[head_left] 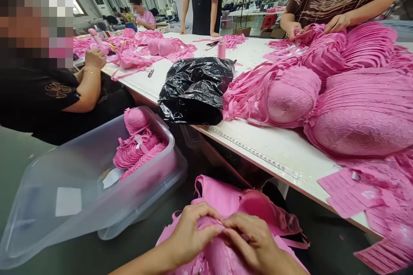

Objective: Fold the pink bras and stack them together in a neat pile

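Low in the head view, my left hand (190,234) and my right hand (250,240) meet fingertip to fingertip over a pile of pink bra pieces (232,200) in my lap. Both hands are closed in a pinch on the pink fabric at the top of the pile. What lies under my fingers is hidden. The white table (274,148) runs just beyond my hands, its front edge marked with a measuring tape.
A clear plastic bin (80,184) with stacked pink cups (138,148) stands at my left. On the table lie a black plastic bag (195,90), large stacks of pink bras (361,111), pink tags (351,193) and a pink thread spool (221,49). Other people work around the table.
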{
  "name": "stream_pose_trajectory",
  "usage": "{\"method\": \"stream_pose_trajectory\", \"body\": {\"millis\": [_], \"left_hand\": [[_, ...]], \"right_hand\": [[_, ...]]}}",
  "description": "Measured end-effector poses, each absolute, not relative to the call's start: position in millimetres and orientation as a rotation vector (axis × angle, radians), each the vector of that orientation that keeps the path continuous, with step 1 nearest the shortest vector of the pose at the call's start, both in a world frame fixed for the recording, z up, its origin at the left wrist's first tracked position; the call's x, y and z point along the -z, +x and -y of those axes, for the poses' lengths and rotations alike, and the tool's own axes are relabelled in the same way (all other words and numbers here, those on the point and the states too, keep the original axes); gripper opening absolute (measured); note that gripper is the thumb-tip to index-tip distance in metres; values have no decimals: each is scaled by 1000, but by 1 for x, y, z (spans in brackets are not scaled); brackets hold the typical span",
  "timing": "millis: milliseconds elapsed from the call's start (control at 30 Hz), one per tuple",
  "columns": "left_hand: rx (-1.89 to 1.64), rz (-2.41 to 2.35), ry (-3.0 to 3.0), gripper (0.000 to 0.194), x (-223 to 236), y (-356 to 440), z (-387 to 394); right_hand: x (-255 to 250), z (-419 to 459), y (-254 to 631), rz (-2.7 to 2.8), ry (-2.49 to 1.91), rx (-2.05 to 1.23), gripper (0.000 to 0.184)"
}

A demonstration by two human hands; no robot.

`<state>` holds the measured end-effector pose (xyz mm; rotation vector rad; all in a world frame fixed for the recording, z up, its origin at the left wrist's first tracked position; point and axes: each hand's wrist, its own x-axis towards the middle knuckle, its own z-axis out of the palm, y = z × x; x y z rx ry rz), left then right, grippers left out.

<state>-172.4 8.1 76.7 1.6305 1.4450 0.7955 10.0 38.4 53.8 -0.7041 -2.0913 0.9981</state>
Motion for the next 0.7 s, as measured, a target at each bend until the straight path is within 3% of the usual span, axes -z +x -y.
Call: {"method": "stream_pose_trajectory", "body": {"millis": [133,333,467,700], "left_hand": [[-694,-1356,1733,15,-80,-178,0],[-847,-1462,1831,17,-70,-213,-28],[-822,-1565,1978,20,-40,-233,-64],[-627,-1421,2412,27,-4,-239,-65]], "right_hand": [[-51,-33,5,2113,-673,-1043,9],[-44,-66,-9,1870,-1039,-1582,20],[-15,-97,-31,1878,-1448,-1528,20],[22,-101,-69,1847,-1615,-1498,27]]}}
